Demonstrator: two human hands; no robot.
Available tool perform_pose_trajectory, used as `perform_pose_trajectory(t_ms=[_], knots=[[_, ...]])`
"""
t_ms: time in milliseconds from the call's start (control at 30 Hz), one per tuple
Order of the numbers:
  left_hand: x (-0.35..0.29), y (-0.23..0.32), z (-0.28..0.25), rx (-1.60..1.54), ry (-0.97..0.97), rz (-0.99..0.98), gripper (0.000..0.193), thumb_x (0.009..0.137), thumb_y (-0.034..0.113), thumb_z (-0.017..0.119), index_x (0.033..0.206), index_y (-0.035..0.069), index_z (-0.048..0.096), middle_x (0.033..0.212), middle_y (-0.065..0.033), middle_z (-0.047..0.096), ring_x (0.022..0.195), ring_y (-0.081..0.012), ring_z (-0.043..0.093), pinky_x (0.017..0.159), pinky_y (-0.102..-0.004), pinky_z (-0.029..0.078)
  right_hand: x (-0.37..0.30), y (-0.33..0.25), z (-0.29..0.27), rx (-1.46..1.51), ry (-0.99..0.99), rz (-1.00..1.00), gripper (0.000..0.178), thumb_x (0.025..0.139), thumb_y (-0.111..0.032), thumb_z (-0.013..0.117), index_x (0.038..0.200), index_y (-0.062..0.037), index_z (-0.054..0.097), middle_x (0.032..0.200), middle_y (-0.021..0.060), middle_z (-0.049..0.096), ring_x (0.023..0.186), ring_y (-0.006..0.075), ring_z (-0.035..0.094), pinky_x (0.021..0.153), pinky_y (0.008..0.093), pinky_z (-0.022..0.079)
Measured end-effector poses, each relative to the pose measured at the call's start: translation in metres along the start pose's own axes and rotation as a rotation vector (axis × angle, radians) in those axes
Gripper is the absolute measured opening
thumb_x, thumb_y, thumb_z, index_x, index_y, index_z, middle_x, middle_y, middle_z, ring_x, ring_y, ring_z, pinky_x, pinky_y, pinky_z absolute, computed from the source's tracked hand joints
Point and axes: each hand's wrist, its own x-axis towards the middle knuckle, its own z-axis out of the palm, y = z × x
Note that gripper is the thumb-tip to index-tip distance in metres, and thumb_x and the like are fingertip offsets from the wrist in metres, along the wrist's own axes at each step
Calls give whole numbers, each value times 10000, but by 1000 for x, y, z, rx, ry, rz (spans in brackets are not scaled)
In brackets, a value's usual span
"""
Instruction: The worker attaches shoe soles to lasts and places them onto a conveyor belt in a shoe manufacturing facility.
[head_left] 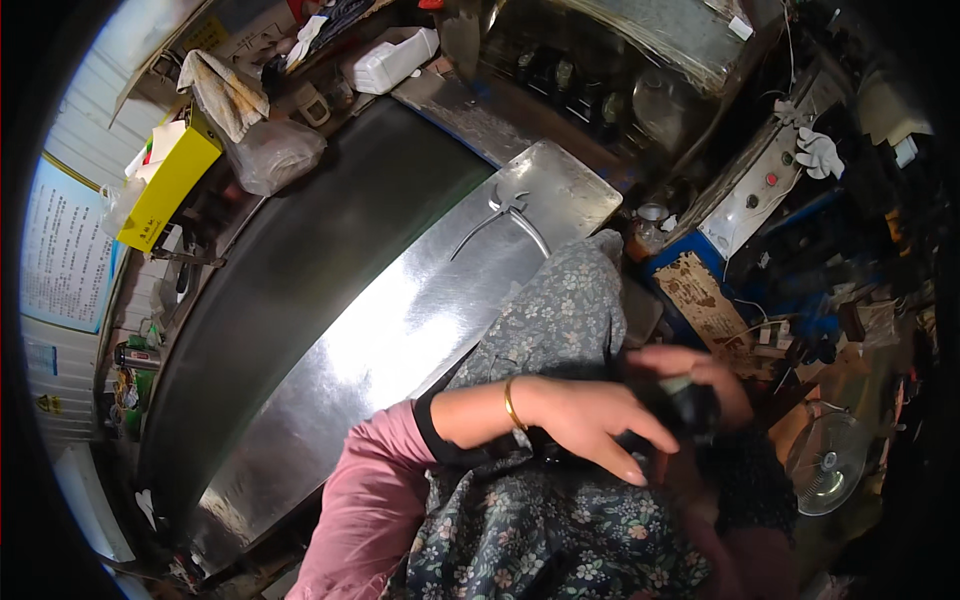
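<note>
Above my lap, my two hands come together at a dark rounded object [692,408], too blurred to name. My left hand [585,420], with a gold bracelet at the wrist, reaches in from the left; its finger and thumb lie around a dark part of that object. My right hand [715,385], smeared by motion, curls about the object's far side. A floral apron [560,510] covers my lap beneath them. Metal pincers [508,220] with spread curved handles rest on the shiny steel worktop [370,310], away from both hands.
Beyond the worktop runs a dark curved belt [330,200]. A yellow box [175,180], a plastic bag [275,155] and a white container [392,58] stand along its far side. To the right are a control panel [765,190] and a round fan [828,462].
</note>
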Motion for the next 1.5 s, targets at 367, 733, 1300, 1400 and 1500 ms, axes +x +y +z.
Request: perform_pose_trajectory(t_ms=[367,733,1300,1400,1500], knots=[[-153,-174,-117,1391,1152,-654,524,867,311,631,1305,41,527,1423,-276,425,1287,-467,421,1089,-514,338,-40,115,-4,-947,859,-477,665,864,-260,725,1385,-39,378,1342,194,494,1279,269,472,1103,381,337],[-133,-176,-121,1277,1207,-724,492,858,358,610,1262,78,582,1451,-213,423,1323,-394,412,1088,-487,346,301,-89,-123,-676,737,-451,511,881,-205,644,1341,-6,543,1273,180,623,1166,257,603,963,340,471],[-151,-186,-119,1301,1218,-601,469,846,274,658,1235,22,586,1391,-268,469,1274,-443,446,1066,-491,375,92,109,10,-1355,450,-459,504,957,-296,567,1428,-145,470,1586,168,228,1435,429,215,1140,487,282],[-155,-191,-124,1362,1275,-494,440,876,246,639,1244,14,578,1387,-275,469,1282,-457,434,1075,-491,365,95,116,-22,-1340,459,-552,510,952,-309,578,1431,-168,474,1588,118,259,1432,406,241,1146,473,284],[-202,-177,-119,1458,1240,-556,453,889,251,627,1271,17,567,1400,-254,468,1303,-453,418,1092,-495,343,105,123,-27,-1329,488,-692,510,934,-282,603,1415,-153,495,1560,120,327,1414,403,289,1138,464,291]])
